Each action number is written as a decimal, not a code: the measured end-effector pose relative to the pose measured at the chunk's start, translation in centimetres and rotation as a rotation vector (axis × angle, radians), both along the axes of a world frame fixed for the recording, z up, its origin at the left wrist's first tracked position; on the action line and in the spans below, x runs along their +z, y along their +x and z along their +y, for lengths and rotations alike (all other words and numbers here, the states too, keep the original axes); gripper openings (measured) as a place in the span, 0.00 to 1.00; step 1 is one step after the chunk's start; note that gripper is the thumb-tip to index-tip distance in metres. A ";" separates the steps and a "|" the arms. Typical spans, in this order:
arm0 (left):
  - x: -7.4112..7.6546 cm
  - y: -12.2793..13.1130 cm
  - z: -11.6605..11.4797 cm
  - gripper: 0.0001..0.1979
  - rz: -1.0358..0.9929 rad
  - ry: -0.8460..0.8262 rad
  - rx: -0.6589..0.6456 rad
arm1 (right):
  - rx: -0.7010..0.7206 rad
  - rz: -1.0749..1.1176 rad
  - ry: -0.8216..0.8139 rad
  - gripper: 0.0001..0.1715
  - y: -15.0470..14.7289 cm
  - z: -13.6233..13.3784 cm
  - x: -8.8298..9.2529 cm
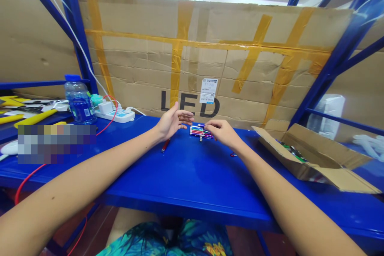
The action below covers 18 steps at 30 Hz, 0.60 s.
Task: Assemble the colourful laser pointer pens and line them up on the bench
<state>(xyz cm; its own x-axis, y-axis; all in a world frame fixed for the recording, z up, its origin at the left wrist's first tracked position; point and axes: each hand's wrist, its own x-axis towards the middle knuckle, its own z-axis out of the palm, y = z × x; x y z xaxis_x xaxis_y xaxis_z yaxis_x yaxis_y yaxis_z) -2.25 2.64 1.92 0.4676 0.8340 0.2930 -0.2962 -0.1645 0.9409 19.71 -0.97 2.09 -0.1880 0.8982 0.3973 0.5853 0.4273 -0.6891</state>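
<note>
Pens (198,130) on blue shelf (186,176) (cardboard (228,44) behind)

Blue shelf (192,180), coloured pens (198,131), cardboard box (327,144)

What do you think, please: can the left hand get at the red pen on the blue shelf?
Probably yes. The left hand hovers open right beside the red pen, with nothing between them; the right hand rests on the coloured pens farther right.

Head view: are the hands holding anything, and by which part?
Left hand is open and empty. Right hand touches the right end of the coloured pens; whether it actually grips them cannot be told.
</note>
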 end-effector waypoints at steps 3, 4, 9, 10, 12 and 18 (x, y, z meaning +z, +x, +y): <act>0.0 0.0 0.4 0.34 0.042 0.022 0.065 | -0.116 -0.100 0.083 0.16 1.4 1.7 -0.7; -0.1 -0.1 0.6 0.33 0.064 0.038 0.096 | -0.153 -0.138 0.098 0.15 2.0 2.4 -1.0; -0.4 -0.8 1.3 0.22 0.404 0.324 0.302 | -0.221 -0.273 0.054 0.13 4.7 5.7 -2.1; -0.4 -1.0 1.3 0.19 0.528 0.456 0.339 | -0.176 -0.271 0.044 0.13 4.9 5.9 -2.2; -0.6 -1.1 1.2 0.13 0.770 0.740 0.376 | -0.050 -0.252 0.053 0.13 4.8 6.0 -2.2; -1.0 0.2 0.2 0.13 1.008 1.053 0.377 | 0.260 -0.221 0.096 0.16 2.0 3.5 -1.4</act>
